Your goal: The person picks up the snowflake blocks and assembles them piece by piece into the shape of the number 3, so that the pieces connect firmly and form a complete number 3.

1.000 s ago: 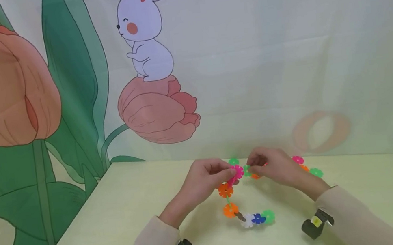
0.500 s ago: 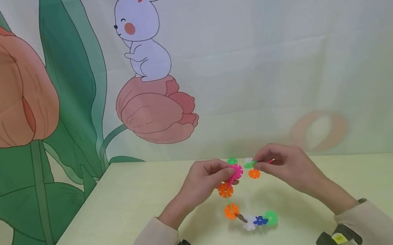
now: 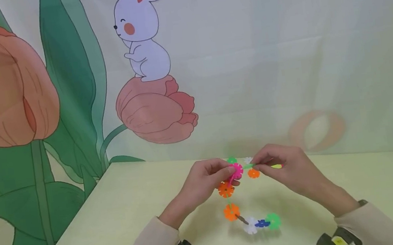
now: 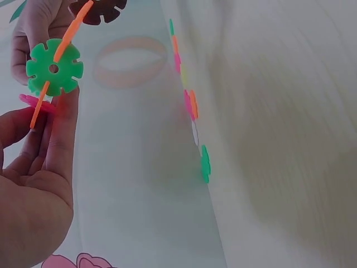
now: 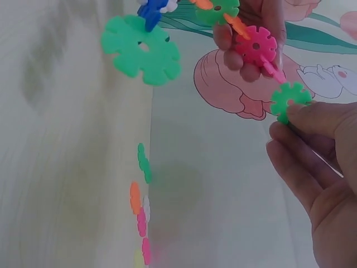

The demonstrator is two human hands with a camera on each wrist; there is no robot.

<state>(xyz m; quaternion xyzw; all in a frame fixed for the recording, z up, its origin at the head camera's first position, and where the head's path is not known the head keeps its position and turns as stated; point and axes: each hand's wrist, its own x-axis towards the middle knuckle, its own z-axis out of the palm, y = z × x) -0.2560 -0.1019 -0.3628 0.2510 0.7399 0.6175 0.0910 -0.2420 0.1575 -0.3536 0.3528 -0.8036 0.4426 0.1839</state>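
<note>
My left hand (image 3: 204, 183) pinches a pink snowflake disc (image 3: 238, 170) near the end of a chain of slotted plastic discs. Below it the chain hangs in a curve: an orange disc (image 3: 225, 190), another orange disc (image 3: 231, 212), a brown one (image 3: 242, 218), a white one (image 3: 251, 225), a blue one (image 3: 262, 223) and a green end disc (image 3: 273, 221). Thumb and fingers of my right hand (image 3: 286, 166) pinch a separate-coloured green disc (image 5: 290, 101). In the right wrist view its edge meets an edge-on pink disc (image 5: 273, 70) at the chain's upper end.
Loose discs lie along the far part of the pale table (image 3: 137, 211), among them a green disc (image 3: 232, 160), a white disc (image 3: 248, 160) and an orange disc (image 3: 254, 173). My right hand hides others. A printed curtain (image 3: 234, 73) hangs behind the table.
My right hand drew back rightward and turned, then came slightly left, bringing the green disc up to the pink one. My left hand stayed nearly still; the hanging chain end swung a little.
</note>
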